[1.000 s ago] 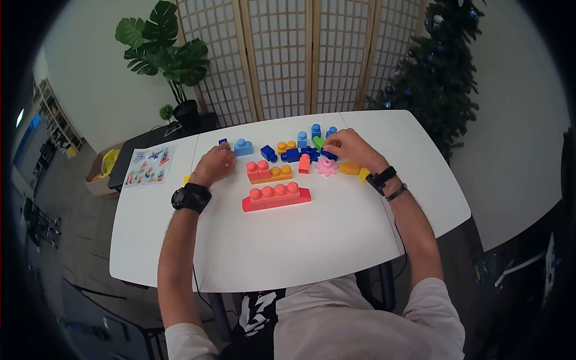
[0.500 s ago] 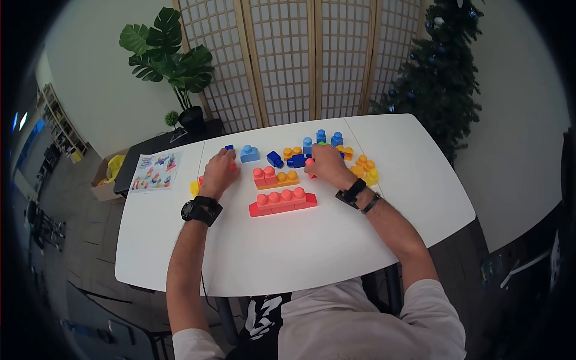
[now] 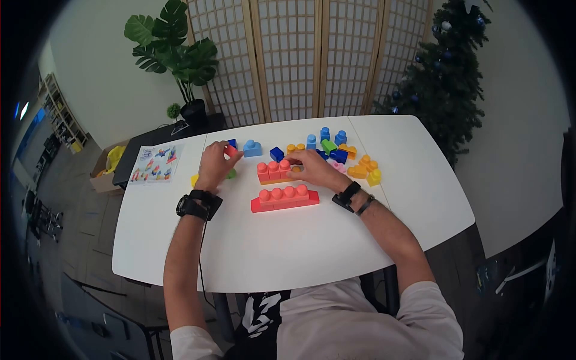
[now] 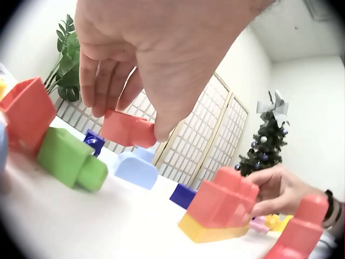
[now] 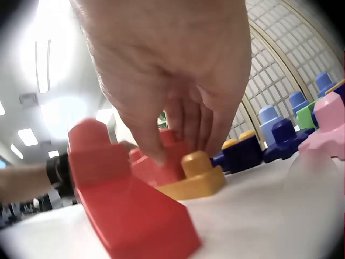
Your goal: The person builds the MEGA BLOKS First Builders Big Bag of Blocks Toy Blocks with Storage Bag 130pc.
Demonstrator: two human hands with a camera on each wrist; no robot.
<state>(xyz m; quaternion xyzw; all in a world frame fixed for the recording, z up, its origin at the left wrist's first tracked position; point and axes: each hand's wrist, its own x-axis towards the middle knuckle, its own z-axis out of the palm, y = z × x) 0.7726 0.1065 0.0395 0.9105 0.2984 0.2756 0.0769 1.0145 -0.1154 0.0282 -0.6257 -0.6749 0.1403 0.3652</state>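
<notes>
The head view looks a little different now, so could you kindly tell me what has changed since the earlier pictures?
The right hand has moved left, bringing a third red block onto the yellow base, and holds it there. The left hand now pinches another red block up off the table. The long red row stayed put.

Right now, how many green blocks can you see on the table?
2: one green block lies near the left hand, the other green block sits by light-blue blocks beyond the right hand. The hands may hide more.
</notes>
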